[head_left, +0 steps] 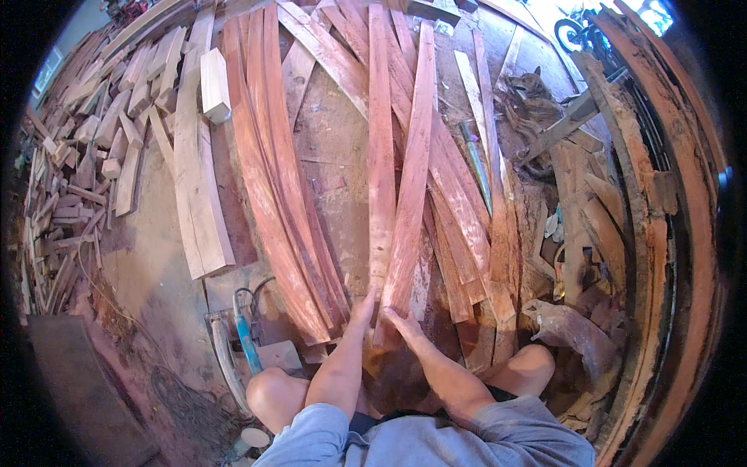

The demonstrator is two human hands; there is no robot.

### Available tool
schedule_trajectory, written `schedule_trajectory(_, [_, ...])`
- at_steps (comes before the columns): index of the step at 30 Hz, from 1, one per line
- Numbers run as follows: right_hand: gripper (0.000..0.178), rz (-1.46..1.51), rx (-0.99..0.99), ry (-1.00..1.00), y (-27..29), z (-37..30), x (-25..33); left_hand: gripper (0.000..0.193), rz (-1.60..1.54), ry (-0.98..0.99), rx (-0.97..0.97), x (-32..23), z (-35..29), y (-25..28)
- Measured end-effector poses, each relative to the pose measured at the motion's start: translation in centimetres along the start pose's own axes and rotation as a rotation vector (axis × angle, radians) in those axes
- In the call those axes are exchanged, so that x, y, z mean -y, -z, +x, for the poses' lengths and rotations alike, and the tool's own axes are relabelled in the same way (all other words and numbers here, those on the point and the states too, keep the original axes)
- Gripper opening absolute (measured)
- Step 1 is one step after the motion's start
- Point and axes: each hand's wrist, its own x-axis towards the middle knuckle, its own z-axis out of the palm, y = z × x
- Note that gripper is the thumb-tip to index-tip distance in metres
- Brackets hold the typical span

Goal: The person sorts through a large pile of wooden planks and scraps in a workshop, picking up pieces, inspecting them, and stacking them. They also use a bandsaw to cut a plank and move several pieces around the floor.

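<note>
Two long reddish planks run away from me side by side on the ground, with their near ends between my knees. My left hand [364, 305] is at the near end of the left plank [380, 179], its fingers closed around the edge. My right hand [402, 322] grips the near end of the right plank [411, 210], which leans slightly to the right as it goes away. The fingertips of both hands are partly hidden against the wood.
More reddish planks [268, 179] lie to the left, others [459, 210] cross underneath at right. A pile of wood offcuts [101, 132] fills the far left. A blue corded power tool [247, 335] rests by my left knee. Curved slabs [650, 233] stand right; a dog [533, 89] lies behind.
</note>
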Motion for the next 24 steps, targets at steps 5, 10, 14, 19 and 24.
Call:
schedule_trajectory(5, [0.084, -0.149, -0.061, 0.146, 3.0, -1.9, -0.7, 0.083, 0.137, -0.218, 0.140, -2.3, -2.0, -3.1])
schedule_trajectory(10, [0.060, -0.027, 0.016, 0.292, 6.1, -8.3, -3.8, 0.078, -0.277, -0.162, 0.043, -9.9, -1.3, -6.0])
schedule_trajectory(14, [0.055, -0.412, -0.217, 0.192, 6.2, -14.3, -6.6, 0.088, 0.016, -0.085, 0.117, -12.5, -2.0, -7.2])
schedule_trajectory(19, [0.058, -0.882, -0.273, 0.376, 6.8, -17.9, -7.0, 0.091, -0.444, -0.066, 0.156, -10.1, -3.1, -8.8])
schedule_trajectory(24, [0.068, -0.688, -0.229, 0.246, 7.4, -20.4, -5.6, 0.094, -0.757, 0.043, 0.628, -9.2, -3.0, -7.5])
